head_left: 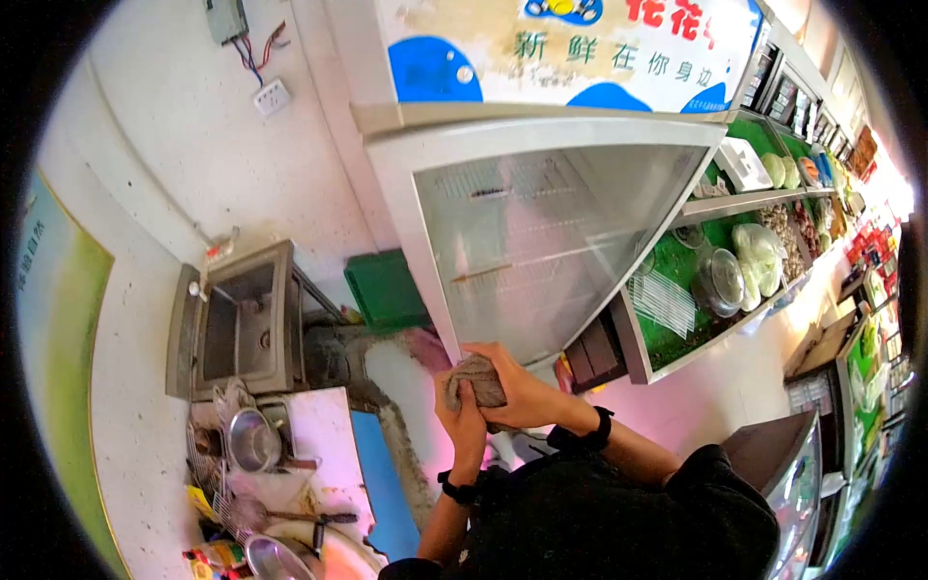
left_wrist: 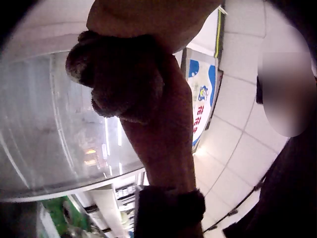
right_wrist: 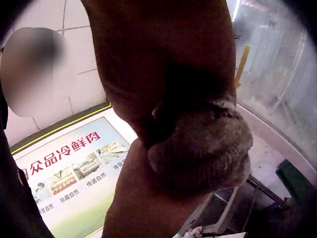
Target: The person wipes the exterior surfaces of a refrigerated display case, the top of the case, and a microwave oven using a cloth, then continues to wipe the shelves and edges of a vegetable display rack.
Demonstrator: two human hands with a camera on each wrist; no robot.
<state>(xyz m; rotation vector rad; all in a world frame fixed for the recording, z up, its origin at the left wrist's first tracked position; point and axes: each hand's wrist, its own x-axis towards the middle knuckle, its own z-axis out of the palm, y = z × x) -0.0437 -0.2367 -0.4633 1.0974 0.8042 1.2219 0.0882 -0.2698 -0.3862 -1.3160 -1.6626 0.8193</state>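
A bunched-up grey-brown rag (head_left: 476,383) is squeezed between both hands in front of the body. My left hand (head_left: 461,425) grips it from the lower left, its thumb lying against the cloth. From the right, my right hand (head_left: 525,394) wraps its fingers over the same rag. The left wrist view shows the dark, wadded rag (left_wrist: 124,84) between the two hands. Folds of the rag (right_wrist: 208,148) bulge out below the near hand in the right wrist view. Just beyond the hands stands a glass-door display fridge (head_left: 561,222).
A metal sink (head_left: 246,329) is at the left wall, near a green bin (head_left: 387,290). Closer in, a worktop (head_left: 324,425) carries a metal pot (head_left: 253,440) and utensils. Produce shelves (head_left: 715,280) with green lining stand to the right.
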